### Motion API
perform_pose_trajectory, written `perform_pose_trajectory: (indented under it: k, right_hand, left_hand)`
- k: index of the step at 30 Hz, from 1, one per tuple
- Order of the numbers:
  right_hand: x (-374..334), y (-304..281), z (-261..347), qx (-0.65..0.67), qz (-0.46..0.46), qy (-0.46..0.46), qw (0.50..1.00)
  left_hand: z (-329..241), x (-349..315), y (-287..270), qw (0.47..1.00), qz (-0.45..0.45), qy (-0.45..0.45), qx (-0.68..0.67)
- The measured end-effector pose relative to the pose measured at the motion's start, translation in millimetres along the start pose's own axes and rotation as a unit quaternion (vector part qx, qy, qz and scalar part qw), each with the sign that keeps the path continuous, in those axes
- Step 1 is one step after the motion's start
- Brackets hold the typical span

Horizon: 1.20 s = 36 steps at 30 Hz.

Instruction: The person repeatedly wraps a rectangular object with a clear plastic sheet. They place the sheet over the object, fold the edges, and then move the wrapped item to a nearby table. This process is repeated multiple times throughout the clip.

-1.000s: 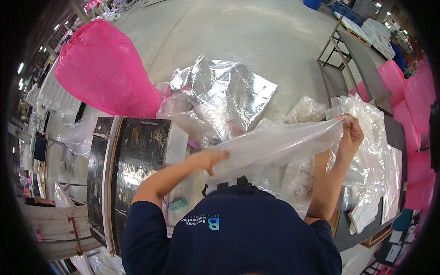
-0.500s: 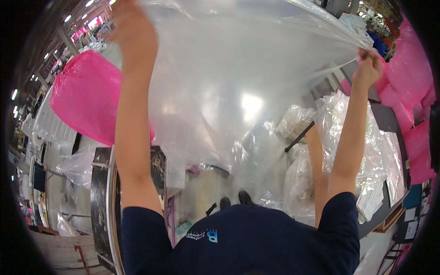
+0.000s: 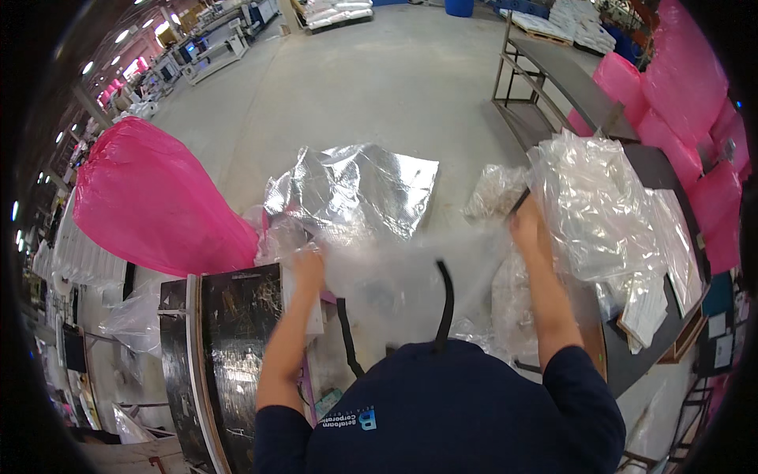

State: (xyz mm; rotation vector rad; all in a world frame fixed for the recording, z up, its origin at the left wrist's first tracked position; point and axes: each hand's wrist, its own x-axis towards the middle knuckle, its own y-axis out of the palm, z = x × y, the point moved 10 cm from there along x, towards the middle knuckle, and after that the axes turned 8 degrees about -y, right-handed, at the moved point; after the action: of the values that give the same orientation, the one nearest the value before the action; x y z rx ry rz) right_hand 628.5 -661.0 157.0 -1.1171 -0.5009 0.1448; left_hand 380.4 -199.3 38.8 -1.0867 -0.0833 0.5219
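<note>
A clear plastic sheet (image 3: 387, 276), smeared by motion, stretches low in front of my body between both hands. My left hand (image 3: 309, 267) is closed on its left edge, beside the black worktop. At its right edge, my right hand (image 3: 524, 227) also appears closed on the plastic, though the fingers are blurred. Just beyond the sheet lies crumpled shiny, silvery plastic film (image 3: 355, 193). Two black straps (image 3: 446, 304) show against the sheet close to my shirt.
A full pink plastic bag (image 3: 154, 197) leans at the left, behind a scuffed black worktop (image 3: 241, 347). To the right, clear plastic bags (image 3: 596, 209) lie heaped on a dark table (image 3: 671, 312). Pink bags (image 3: 687, 71) are piled beyond, near a metal-legged bench (image 3: 568, 79).
Both my hands have come down and inward from high and wide apart. The clear sheet, which hid much of the view, has dropped low, showing the floor and silvery film beyond.
</note>
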Motion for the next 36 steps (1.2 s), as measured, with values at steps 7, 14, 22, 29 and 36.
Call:
perform_pose_trajectory:
  k: [7,14,22,29,36]
  right_hand:
    - [79,-242,46,0.508,-0.418,-0.068,0.750]
    - [13,-274,175,0.372,-0.256,-0.227,0.863]
    - [-21,-327,143,0.265,-0.274,-0.194,0.904]
    - [4,-257,-42,0.468,-0.269,-0.014,0.842]
    - [-70,-205,-21,0.225,0.124,-0.031,0.966]
  left_hand:
    - [170,-43,-351,0.878,-0.321,-0.247,-0.255]
    - [-100,-77,-362,0.791,-0.291,0.206,-0.496]
    - [-83,29,-208,0.850,-0.275,-0.053,-0.446]
    - [111,-53,-391,0.749,-0.488,-0.028,-0.447]
    - [26,-150,-337,0.845,0.063,0.397,-0.353]
